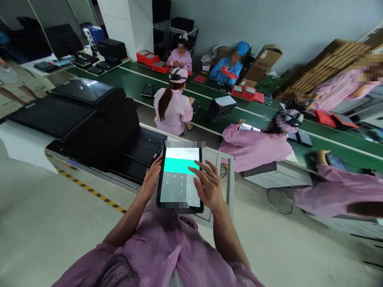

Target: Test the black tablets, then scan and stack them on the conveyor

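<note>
A black-framed tablet [175, 191] is held upright in front of my chest. Its lit screen displays a calculator with a number row at the top, a bright turquoise band and grey keys. My left hand [152, 177] grips the tablet's left edge, with part of the fingers hidden behind it. Over the right side of the screen hovers my right hand [211, 185], fingers spread and fingertips at the turquoise band. Whether a fingertip touches the glass I cannot tell.
A grey cart [206, 159] bears stacked black screens [56, 115] to my left. Beyond it runs a long green workbench [131, 77] with several people in pink and one in blue. A stack of tablets [223, 107] and red trays [148, 57] stand on it. Cardboard boxes [263, 61] lean behind.
</note>
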Action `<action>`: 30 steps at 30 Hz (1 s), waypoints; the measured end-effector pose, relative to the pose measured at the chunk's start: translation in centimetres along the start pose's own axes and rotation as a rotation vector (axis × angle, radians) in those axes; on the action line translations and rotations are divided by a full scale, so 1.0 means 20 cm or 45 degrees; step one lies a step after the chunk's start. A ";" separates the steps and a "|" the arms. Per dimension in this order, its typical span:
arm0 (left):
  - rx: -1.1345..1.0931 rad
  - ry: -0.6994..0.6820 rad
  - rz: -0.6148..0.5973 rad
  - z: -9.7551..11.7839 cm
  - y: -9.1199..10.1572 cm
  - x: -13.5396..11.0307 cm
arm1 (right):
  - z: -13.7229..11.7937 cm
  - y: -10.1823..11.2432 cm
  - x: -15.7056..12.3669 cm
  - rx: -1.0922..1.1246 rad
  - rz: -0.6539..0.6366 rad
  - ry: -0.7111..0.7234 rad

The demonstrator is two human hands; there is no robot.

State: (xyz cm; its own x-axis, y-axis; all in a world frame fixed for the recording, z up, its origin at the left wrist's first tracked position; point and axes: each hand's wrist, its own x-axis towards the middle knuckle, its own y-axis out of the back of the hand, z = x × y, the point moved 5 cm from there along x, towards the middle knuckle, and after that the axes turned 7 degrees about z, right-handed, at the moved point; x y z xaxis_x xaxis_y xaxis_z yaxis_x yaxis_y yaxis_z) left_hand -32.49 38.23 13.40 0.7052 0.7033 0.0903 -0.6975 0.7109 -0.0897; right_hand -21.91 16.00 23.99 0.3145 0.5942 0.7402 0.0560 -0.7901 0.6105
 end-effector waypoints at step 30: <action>-0.082 -0.031 0.085 -0.14 0.01 -0.11 | 0.00 -0.16 -0.32 0.417 0.376 -0.684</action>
State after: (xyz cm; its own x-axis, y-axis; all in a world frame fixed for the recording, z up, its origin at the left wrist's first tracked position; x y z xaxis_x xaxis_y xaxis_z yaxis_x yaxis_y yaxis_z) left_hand -33.78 36.74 10.34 0.6533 0.7496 0.1060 -0.7329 0.6613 -0.1598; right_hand -24.00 14.83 17.28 0.7815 0.2575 0.5683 0.1526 -0.9621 0.2261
